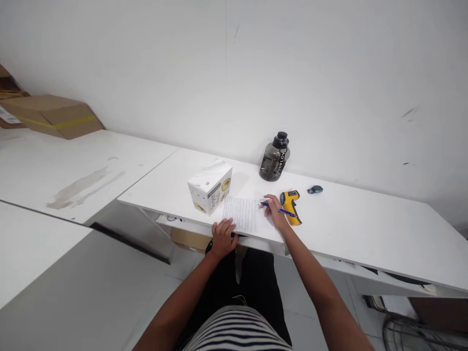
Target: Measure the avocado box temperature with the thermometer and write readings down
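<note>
A sheet of paper (pixel 239 213) covered in handwritten lines lies near the front edge of the desk. My right hand (pixel 272 210) is at the paper's right side, closed around a blue pen (pixel 287 212) that slants down to the right. At the paper's lower left corner, my left hand (pixel 224 237) rests over the desk edge, fingers laid flat and thumb lower down. A white box (pixel 214 192) with avocado pictures stands just left of the paper. Beside my right hand lies a yellow and black infrared thermometer (pixel 291 207).
A dark translucent water bottle (pixel 274 158) stands near the wall. A small dark teal object (pixel 315 189) lies to the right on the white desk (pixel 365 219). Cardboard boxes (pixel 54 114) sit at far left. Under the desk are an open shelf and a black wire frame (pixel 405 331).
</note>
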Demonstrator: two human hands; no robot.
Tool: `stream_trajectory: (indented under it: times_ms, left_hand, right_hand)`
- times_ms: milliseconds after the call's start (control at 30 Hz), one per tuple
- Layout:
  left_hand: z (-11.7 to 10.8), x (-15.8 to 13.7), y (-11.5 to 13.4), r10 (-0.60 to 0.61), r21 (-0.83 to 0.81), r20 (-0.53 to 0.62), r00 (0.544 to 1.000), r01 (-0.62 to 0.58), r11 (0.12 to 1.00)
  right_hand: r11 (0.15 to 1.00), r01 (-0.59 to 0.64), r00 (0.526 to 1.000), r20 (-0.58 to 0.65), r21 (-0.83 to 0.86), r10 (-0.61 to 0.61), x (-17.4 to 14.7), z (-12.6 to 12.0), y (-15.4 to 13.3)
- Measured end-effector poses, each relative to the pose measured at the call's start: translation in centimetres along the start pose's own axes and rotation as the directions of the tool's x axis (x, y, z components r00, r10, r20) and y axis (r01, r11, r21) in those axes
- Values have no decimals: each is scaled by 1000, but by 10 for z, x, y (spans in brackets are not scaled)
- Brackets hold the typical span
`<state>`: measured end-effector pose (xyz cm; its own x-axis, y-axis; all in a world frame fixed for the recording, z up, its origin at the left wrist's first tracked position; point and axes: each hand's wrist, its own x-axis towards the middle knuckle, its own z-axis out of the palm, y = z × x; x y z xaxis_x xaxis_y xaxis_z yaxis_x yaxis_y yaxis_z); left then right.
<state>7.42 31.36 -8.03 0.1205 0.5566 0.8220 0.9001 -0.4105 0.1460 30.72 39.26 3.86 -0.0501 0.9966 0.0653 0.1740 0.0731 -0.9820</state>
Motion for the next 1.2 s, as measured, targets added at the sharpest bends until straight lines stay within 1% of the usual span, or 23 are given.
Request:
stream_trajectory:
  times_ms: [33,100,200,300,400,567,633,733,833,900,1067,1200]
  left_hand:
    - [1,0,0,7,2,-3,1000,-7,1000]
    - [3,-2,-2,18,-2,-5,1000,-18,1000]
    - [7,-9,-5,-12,-7,32,999,12,1000]
    - [13,-18,-8,-73,-3,112,991,74,997]
    - [15,-21,-9,-82,-2,125,989,83,997]
    - [9,-11,-5,13,23,10,1000,-13,1000]
    - [8,-9,-4,22,24,-5,1000,-22,999]
    - [9,-12,-5,-7,9,28,1000,7,1000]
    - [11,-18,-7,-66,-22,104,992,68,997]
    - [11,-20,-7,-83,-23,137,987,87,996]
    - [11,-18,-6,-46,27,84,995,43,999]
    - [13,-20,-6,-99,-19,143,985,103,994]
  right_hand:
    - [1000,-16,999,-29,12,16,0,0,2]
    - [998,-47,998,-49,-47,45,0,-1,3]
    - [978,-84,996,-27,-193,80,0,-1,0]
    - [967,-101,995,-11,-235,101,1,-1,-3]
    - [960,-106,993,26,-261,117,2,0,-2]
    - [955,-117,989,55,-272,137,3,2,0]
    - [951,-122,988,55,-283,144,4,3,0]
    - [948,-129,987,52,-292,151,3,3,0]
    - [950,-138,983,79,-281,166,2,3,-1]
    - [953,-142,981,88,-268,171,2,2,-2]
    - [954,-143,988,21,-264,154,2,2,-3]
    - [952,-159,984,33,-262,173,3,2,-2]
